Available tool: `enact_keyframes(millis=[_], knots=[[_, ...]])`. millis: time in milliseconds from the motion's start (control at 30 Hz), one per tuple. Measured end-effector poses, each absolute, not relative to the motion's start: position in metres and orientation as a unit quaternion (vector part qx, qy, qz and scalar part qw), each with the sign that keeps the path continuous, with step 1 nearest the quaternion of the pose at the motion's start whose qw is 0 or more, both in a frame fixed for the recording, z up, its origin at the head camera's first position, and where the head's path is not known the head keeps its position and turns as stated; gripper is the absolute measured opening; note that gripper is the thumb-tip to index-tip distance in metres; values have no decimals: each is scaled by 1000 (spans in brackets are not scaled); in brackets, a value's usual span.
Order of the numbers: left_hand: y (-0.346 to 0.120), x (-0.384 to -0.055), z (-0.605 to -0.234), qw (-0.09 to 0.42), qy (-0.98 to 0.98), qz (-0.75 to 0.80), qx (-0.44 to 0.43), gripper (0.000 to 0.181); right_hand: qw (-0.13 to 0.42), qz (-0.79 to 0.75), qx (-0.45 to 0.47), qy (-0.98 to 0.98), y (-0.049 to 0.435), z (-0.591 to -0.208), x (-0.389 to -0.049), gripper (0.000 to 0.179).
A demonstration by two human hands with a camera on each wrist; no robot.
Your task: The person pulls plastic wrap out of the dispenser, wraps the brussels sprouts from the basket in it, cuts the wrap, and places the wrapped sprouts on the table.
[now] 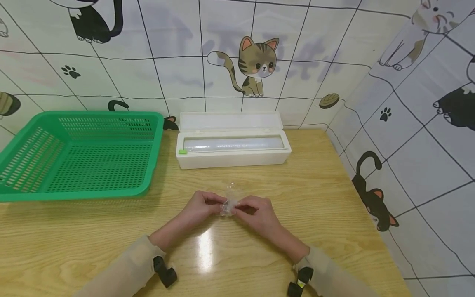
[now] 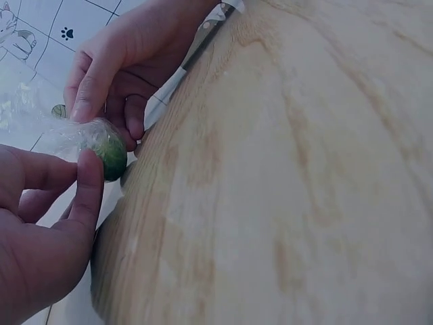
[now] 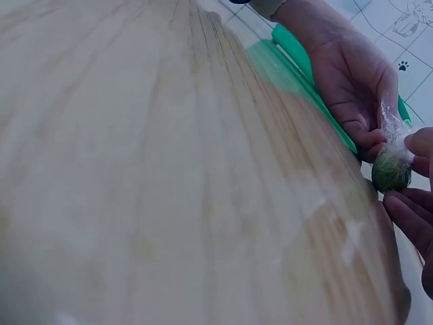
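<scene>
Between both hands, close over the wooden table, is a small round green fruit [image 2: 114,157] wrapped in clear cling film [image 1: 231,202]. My left hand [image 1: 196,209] pinches the bundle from the left with thumb and forefinger. From the other side, the thumb and fingers of my right hand [image 1: 259,215] pinch the gathered film. Loose film sticks up past the fingertips, away from me. In the right wrist view the green underside of the fruit [image 3: 392,169] shows below the bunched film. The fingers partly hide it in the head view.
A white cling film box [image 1: 233,160] with its lid raised stands behind the hands, a roll [image 1: 233,144] inside and a green slider [image 1: 182,152] at its left end. To the left sits a green plastic basket [image 1: 150,181]. Cat-patterned cloth borders the wooden table [image 1: 326,214].
</scene>
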State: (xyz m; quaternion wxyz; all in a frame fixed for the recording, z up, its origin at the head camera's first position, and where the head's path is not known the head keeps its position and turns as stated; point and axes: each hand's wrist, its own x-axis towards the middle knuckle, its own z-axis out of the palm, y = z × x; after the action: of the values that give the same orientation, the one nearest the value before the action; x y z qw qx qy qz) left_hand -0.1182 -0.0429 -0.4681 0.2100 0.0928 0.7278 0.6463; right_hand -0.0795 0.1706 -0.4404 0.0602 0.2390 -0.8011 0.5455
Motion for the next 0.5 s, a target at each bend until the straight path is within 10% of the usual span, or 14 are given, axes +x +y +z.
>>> enact_keyframes(millis=[500], knots=[[-44,-116,-470,234,714,652,99,34,9,572,120,-811,174,-473,-90,6]])
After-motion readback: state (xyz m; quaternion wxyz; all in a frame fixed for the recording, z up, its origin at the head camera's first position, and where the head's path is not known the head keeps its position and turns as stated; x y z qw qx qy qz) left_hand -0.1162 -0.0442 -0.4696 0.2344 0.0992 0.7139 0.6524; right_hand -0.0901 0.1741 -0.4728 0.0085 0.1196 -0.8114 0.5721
